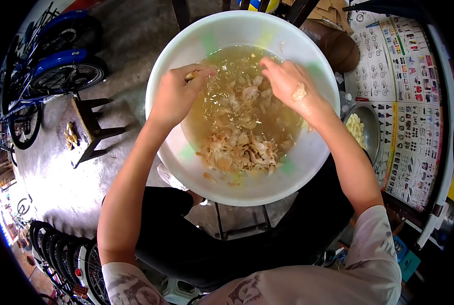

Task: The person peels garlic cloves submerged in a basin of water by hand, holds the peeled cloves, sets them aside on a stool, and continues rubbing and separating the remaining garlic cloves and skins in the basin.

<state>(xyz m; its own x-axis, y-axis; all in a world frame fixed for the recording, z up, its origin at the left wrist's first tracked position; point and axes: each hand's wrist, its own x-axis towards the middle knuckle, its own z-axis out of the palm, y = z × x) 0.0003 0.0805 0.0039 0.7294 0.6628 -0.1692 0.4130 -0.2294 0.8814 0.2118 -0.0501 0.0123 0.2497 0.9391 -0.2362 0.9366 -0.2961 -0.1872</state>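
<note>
A wide white plastic basin (168, 66) holds cloudy yellowish water, with a heap of wet, papery garlic skins (242, 152) floating in it. Over the basin's left side, my left hand (178, 91) has its fingers closed around an unpeeled garlic clove (191, 75). My right hand (290, 84) hovers above the water on the other side, fingers curled together; whatever they hold is hidden. A scrap of garlic skin (299, 92) sticks near my right wrist. To the right, a metal bowl (373, 129) contains pale peeled garlic cloves (355, 127).
Left of me stands a small wooden stool (87, 127) beside several tan pieces (70, 136). Blue-fendered bicycles (64, 68) are parked farther left, with a row of tyres (59, 249) below. A printed chart (405, 112) covers the surface at right. Dark chair bars (181, 12) rise behind the basin.
</note>
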